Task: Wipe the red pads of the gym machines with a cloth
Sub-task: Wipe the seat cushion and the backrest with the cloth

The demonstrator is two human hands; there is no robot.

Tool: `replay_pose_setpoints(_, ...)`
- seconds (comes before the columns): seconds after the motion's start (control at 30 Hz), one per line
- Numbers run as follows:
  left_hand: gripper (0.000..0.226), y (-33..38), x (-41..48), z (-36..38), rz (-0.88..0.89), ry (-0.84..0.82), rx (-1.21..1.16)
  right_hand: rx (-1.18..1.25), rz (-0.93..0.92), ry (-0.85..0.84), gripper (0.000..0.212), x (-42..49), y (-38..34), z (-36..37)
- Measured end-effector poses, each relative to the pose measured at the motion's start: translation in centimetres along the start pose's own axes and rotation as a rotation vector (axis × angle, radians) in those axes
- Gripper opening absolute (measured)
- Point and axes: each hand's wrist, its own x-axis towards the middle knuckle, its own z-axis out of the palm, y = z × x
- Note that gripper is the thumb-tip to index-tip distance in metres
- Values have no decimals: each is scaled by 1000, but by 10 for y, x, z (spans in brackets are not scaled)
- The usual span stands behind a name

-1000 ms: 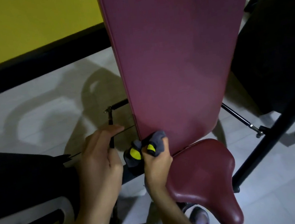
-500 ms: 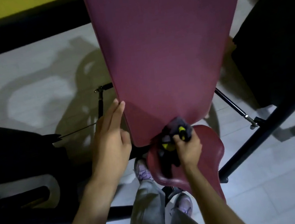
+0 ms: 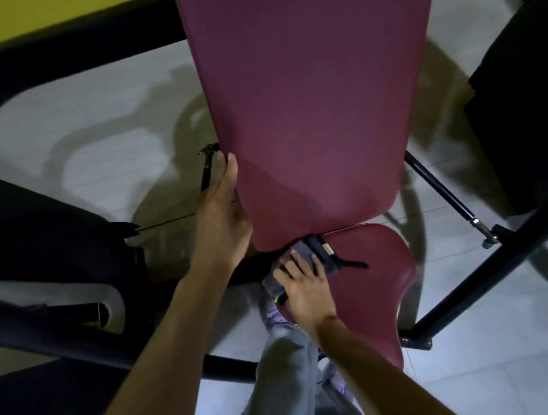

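A long red back pad (image 3: pixel 314 99) slopes up the middle of the view, and a smaller red seat pad (image 3: pixel 378 284) lies below its lower end. A dark grey cloth (image 3: pixel 310 258) lies on the seat pad's near-left part, just under the back pad's edge. My right hand (image 3: pixel 304 286) presses flat on the cloth with spread fingers. My left hand (image 3: pixel 223 217) rests against the back pad's left edge, fingers straight along it.
Black machine frame bars run at the left (image 3: pixel 24 210) and lower right (image 3: pixel 500 265). A thin black strut (image 3: pixel 443 193) angles down on the right of the pads. My grey-trousered leg (image 3: pixel 286 378) stands on the pale tiled floor. A yellow wall lies behind.
My right hand has moved the cloth from the back pad's lower left corner down onto the seat pad and now lies flat on it. My left hand has shifted up to the back pad's edge.
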Motion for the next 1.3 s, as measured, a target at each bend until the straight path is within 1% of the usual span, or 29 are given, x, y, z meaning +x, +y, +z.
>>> replay_pose_setpoints(0.07,77,0,2,-7,5,-20,-40,-31,-107,-39,64,-9,7,-1)
replay_pose_setpoints(0.1,77,2,2,-10,7,-36,-32,-48,-182,-63,65,-18,15,-2)
replay_pose_setpoints(0.17,78,5,2,-13,9,-46,-17,-52,-305,-91,61,-43,34,-9)
replay_pose_setpoints(0.27,79,6,0,-8,-13,-36,-82,-103,-400,-131,58,-88,60,-20)
replay_pose_setpoints(0.37,82,-1,-2,-1,-31,-39,-214,-197,-397,-209,62,-122,68,-23)
replay_pose_setpoints(0.47,78,-2,-4,-3,-44,-2,-259,-261,-315,-210,66,-104,54,-16)
replay_pose_setpoints(0.53,72,5,-12,-6,-61,43,-256,-237,-327,-161,57,-75,30,-8)
replay_pose_setpoints(0.63,71,1,-40,-2,-137,60,-217,-180,-407,-52,31,-39,-8,8)
replay_pose_setpoints(0.7,77,-16,-65,5,-186,13,-159,-213,-436,-60,27,-30,-17,15)
replay_pose_setpoints(0.8,79,-46,-97,16,-146,-81,-49,-293,-463,-97,30,-38,-4,10)
replay_pose_setpoints(0.9,78,-61,-124,23,-136,-177,10,-303,-400,-140,25,-79,23,-6)
replay_pose_setpoints(0.93,78,-62,-131,24,-137,-202,16,-304,-373,-149,29,-97,33,-11)
replay_pose_setpoints(1.03,74,-61,-148,32,-134,-285,42,-280,-284,-156,48,-151,56,-29)
replay_pose_setpoints(1.13,70,-55,-159,45,-86,-375,78,-139,-118,-54,57,-197,73,-45)
replay_pose_setpoints(1.2,66,-52,-165,58,-49,-424,119,26,7,49,53,-216,82,-53)
replay_pose_setpoints(1.27,61,-45,-173,72,-42,-469,152,178,138,141,53,-219,92,-56)
replay_pose_setpoints(1.3,59,-40,-177,80,-35,-485,162,237,200,200,58,-213,98,-55)
